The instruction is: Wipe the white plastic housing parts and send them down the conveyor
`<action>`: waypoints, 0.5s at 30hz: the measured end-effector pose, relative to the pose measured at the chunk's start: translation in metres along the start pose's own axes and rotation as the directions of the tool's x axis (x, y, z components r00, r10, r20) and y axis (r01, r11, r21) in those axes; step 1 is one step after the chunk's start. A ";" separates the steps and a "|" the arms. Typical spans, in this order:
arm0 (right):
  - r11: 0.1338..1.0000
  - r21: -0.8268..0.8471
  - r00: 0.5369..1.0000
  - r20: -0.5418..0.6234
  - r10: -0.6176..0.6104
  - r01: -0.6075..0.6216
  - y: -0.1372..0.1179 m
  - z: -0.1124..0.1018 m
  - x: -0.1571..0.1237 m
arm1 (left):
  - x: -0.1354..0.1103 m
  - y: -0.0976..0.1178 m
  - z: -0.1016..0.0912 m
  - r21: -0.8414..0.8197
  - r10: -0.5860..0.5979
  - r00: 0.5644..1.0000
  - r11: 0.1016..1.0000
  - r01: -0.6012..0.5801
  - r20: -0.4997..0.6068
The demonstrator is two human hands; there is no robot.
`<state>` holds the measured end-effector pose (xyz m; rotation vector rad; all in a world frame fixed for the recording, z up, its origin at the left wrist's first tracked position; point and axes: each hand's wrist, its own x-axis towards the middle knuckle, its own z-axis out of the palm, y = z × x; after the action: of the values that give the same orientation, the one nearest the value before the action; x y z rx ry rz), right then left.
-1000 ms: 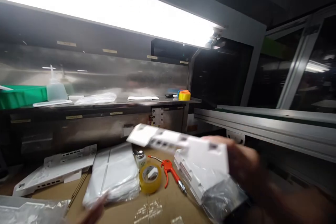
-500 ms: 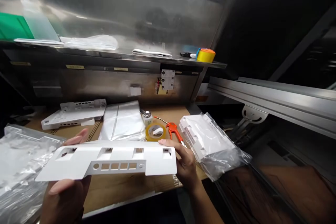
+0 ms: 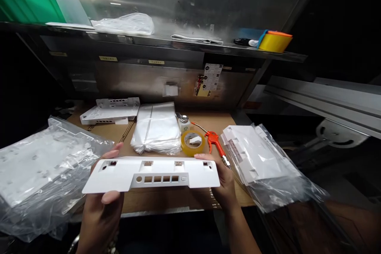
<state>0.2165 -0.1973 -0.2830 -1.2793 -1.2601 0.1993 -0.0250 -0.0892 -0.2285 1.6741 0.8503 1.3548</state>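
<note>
Panel (image 3: 162, 171), white with a row of cutouts, is held above the near part of the desk (image 3: 162, 203). The left hand (image 3: 102, 212) has its fingers clamped on one end, thumb at the lower edge; the right hand (image 3: 224, 184) grips the other, fingers over the top edge. Beyond lie bags (image 3: 156, 129), tape (image 3: 185, 149), a bottle (image 3: 184, 126) and an air gun (image 3: 212, 137). A left sack (image 3: 44, 162) and right sack (image 3: 263, 156) of white parts lie either side.
</note>
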 end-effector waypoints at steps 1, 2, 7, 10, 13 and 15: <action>1.000 0.005 1.000 0.008 0.005 -0.005 0.002 -0.001 -0.001 | 0.000 0.001 0.001 0.017 0.017 1.000 1.000 -0.017 0.004; 1.000 0.010 1.000 0.013 0.009 -0.010 0.003 -0.001 -0.003 | 0.000 0.000 0.001 0.034 0.039 0.999 0.999 -0.040 0.017; 0.998 0.064 1.000 -0.003 -0.003 0.004 0.012 -0.006 -0.010 | 0.000 -0.012 -0.004 -0.031 0.114 0.991 0.993 -0.112 0.066; 0.998 0.064 1.000 0.005 -0.011 0.011 0.019 -0.008 -0.017 | -0.003 -0.018 -0.005 -0.086 0.049 0.996 0.995 -0.042 0.073; 0.998 0.057 1.000 -0.008 -0.021 0.021 0.024 -0.010 -0.023 | -0.006 -0.022 -0.007 -0.103 0.017 0.996 0.995 -0.008 0.085; 0.998 0.055 1.000 -0.009 -0.029 0.030 0.025 -0.010 -0.026 | -0.008 -0.025 -0.008 -0.107 0.020 0.995 0.994 -0.009 0.103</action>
<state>0.2268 -0.2128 -0.3155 -1.2129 -1.2576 0.2058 -0.0351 -0.0836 -0.2534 1.6552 0.6961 1.2882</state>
